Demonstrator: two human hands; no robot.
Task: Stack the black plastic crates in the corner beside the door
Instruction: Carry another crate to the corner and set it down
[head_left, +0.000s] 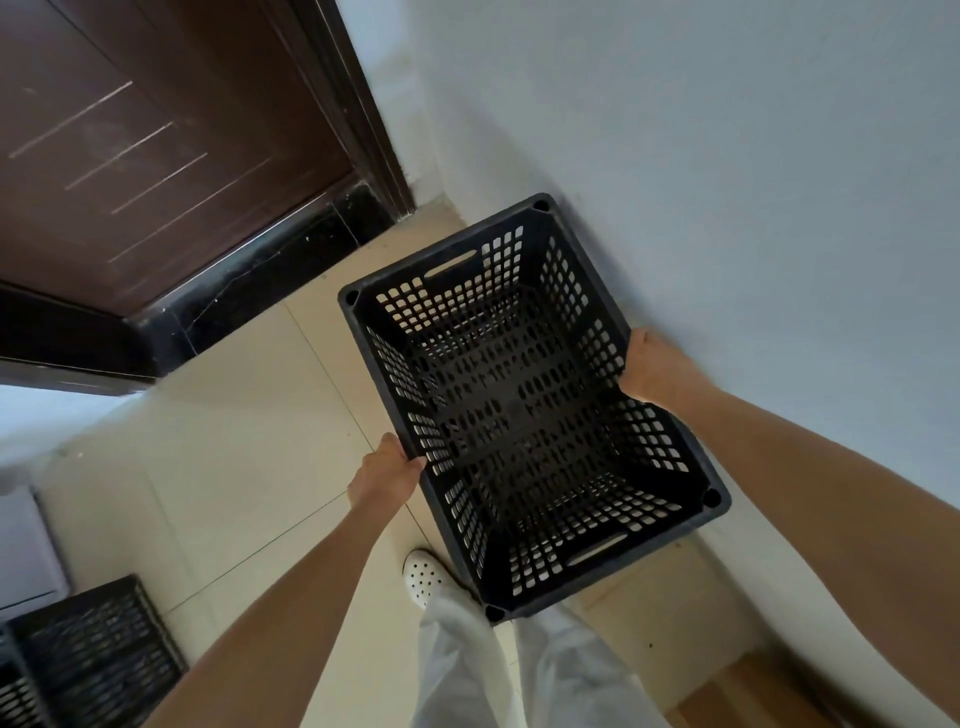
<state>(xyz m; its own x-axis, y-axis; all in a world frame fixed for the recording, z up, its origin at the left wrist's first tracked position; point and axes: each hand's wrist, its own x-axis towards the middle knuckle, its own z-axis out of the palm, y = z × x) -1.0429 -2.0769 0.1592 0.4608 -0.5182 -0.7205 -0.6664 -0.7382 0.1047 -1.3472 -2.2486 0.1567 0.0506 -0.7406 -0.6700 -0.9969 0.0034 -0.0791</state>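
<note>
A black perforated plastic crate (524, 410) is open side up beside the white wall, near the corner by the dark brown door (156, 145). My left hand (387, 475) grips its left long rim and my right hand (652, 369) grips its right long rim. Nothing lies inside it. Whether it rests on the floor or on another crate is hidden. More black crates (88, 660) stand at the bottom left, away from my hands.
The white wall (727, 156) runs close along the crate's right side. A black door threshold (249, 291) lies at the back left. Beige floor tiles (234, 441) spread to the left. My white shoe (423, 577) and light trousers are just below the crate.
</note>
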